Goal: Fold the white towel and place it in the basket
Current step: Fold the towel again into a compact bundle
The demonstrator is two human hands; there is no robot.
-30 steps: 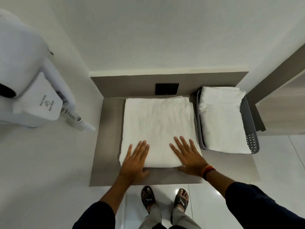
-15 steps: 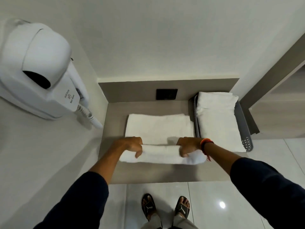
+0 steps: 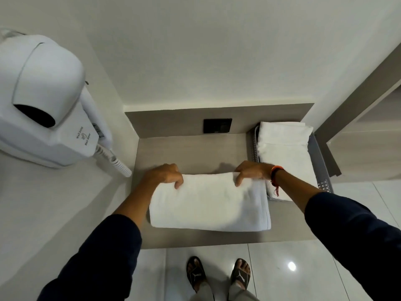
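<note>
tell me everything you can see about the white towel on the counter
The white towel is soft, plain terry-like cloth, folded into a thick wide rectangle with rounded fold edges and a stitched hem along its right side. It lies flat on the grey-brown counter, near the front edge. The left hand and right hand grip its far corners. Its right end reaches the grey basket, which already holds another folded towel.

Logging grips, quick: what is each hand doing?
Left hand: closed on the towel.
Right hand: closed on the towel.
</note>
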